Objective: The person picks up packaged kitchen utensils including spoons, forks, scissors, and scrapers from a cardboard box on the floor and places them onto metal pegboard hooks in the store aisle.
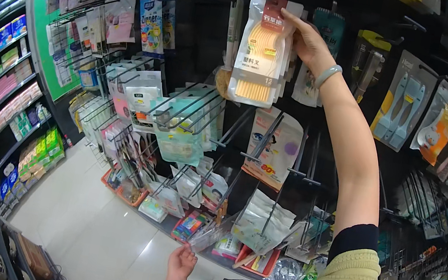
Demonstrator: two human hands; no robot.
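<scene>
High up on the display, my right hand (312, 43) grips the upper right side of a pack of plastic forks (260, 56), thumb on the front. The pack has a clear front, a red header and pale yellow handles; more packs hang behind it. Whether it still hangs on its hook I cannot tell. A bracelet is on my right wrist. Low in the view, my left hand (183, 261) is closed, its fingers curled round the end of what looks like a clear plastic packet (209, 237), whose contents I cannot make out.
Metal hooks stick out all over the dark rack. Blue-grey brushes (404, 109) and an orange pack (439, 127) hang at right, a colourful packet (273, 149) below. Red baskets (258, 261) stand at the bottom. Shelves of packaged goods (3, 83) line the far left beyond the tiled floor (82, 229).
</scene>
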